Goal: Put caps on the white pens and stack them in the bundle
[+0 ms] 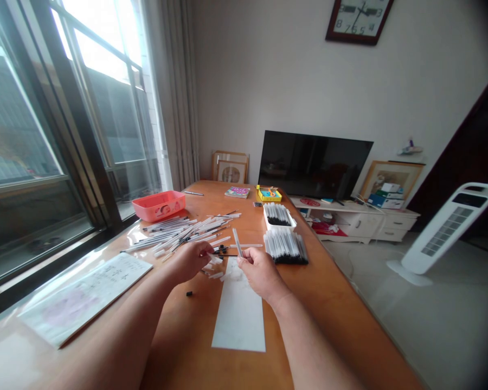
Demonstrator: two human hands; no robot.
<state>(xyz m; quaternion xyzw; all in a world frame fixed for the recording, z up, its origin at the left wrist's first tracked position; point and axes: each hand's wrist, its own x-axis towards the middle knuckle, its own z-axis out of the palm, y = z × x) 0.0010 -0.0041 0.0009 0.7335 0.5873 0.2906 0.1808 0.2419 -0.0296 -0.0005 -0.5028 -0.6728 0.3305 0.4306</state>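
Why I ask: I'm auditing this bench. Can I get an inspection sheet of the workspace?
Surface: wooden table, with a white sheet lying under the hands.
Job's things: loose tubes spread out on the left; pen stack on the right; tray of pens behind the stack.
Clutter: red basket, board, book, yellow box, black cap.
Hands: right hand holds one tube upright; left hand is at the white parts, grasp unclear.
Cables: nothing seen.
Surroundings: window on the left, TV, clock, fan.
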